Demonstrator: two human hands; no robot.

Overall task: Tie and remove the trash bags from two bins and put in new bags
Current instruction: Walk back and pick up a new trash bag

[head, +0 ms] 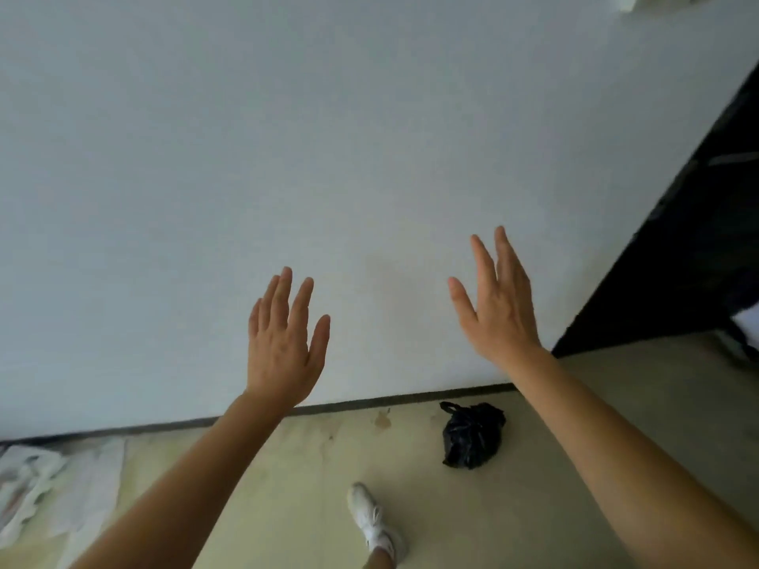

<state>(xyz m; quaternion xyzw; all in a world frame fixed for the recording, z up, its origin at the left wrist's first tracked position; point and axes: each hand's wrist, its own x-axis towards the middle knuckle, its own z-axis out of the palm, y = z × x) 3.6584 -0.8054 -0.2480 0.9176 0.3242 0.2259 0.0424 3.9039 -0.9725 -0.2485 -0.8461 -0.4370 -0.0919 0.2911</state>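
Observation:
A small black trash bag (pixel 472 435), tied at its top, lies on the floor close to the wall. My left hand (pixel 283 342) is raised in front of the white wall, fingers straight and slightly apart, holding nothing. My right hand (pixel 499 303) is raised higher and to the right, also flat with fingers spread and nothing in it. Both hands are well above the bag and apart from it. No bin is in view.
A white wall (pixel 287 137) fills most of the view, with a dark baseboard (pixel 369 402) along the pale stained floor (pixel 295 478). A dark opening (pixel 690 256) is at the right. Crumpled white plastic (pixel 37 486) lies at the left. My white shoe (pixel 376 519) stands below.

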